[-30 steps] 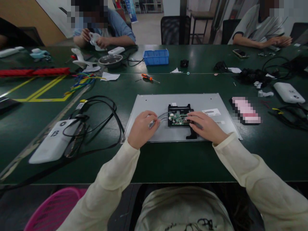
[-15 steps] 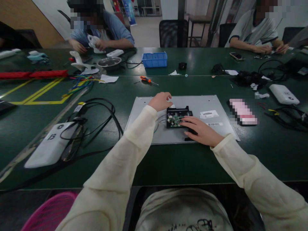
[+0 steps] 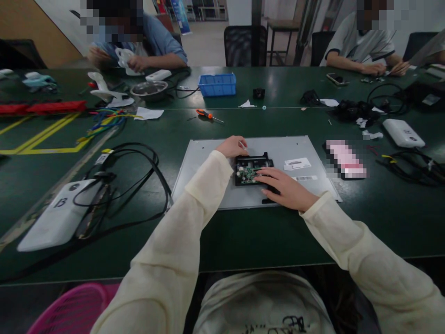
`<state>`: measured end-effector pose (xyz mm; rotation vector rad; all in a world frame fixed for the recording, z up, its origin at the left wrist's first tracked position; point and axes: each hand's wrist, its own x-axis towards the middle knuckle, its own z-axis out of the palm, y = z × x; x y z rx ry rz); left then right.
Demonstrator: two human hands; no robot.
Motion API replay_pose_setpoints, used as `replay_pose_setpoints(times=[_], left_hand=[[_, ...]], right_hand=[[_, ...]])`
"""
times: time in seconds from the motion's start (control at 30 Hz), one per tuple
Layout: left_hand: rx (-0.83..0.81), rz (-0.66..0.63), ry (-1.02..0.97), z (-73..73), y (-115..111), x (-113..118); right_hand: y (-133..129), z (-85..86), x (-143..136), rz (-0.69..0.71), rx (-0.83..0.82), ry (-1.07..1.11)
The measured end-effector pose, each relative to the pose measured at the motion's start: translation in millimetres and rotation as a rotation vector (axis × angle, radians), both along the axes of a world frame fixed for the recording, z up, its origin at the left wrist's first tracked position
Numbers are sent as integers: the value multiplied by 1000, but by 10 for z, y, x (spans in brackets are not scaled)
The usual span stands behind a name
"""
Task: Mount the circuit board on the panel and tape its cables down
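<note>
Higher than a second ago, the bare left hand (image 3: 235,146) curls at eleven o'clock of the green rectangular circuit board (image 3: 245,174), its grip hidden. Loosely open, the right hand (image 3: 287,189) lies over the board's three-o'clock edge. Beneath is a flat silver metal panel (image 3: 239,199); toward eleven o'clock lies an orange-and-black screwdriver (image 3: 209,115).

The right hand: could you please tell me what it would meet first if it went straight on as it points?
The right hand would most likely meet the green circuit board first; its fingertips are at the board's right part, though whether they touch it is unclear.
</note>
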<state>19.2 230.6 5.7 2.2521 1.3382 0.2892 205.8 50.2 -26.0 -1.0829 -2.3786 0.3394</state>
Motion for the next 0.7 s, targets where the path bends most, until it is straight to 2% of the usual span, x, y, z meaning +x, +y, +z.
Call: replay_pose_setpoints(times=[0.17, 0.37, 0.57, 0.7], left_hand=[[-1, 25, -96, -76, 41, -33], [121, 84, -163, -175, 77, -24], [78, -2, -90, -159, 85, -39], [81, -4, -38, -138, 78, -39]], right_hand=[[-11, 10, -2, -12, -14, 7], [-16, 14, -7, -10, -18, 3], [-12, 19, -9, -4, -13, 2], [-10, 19, -7, -6, -13, -8]])
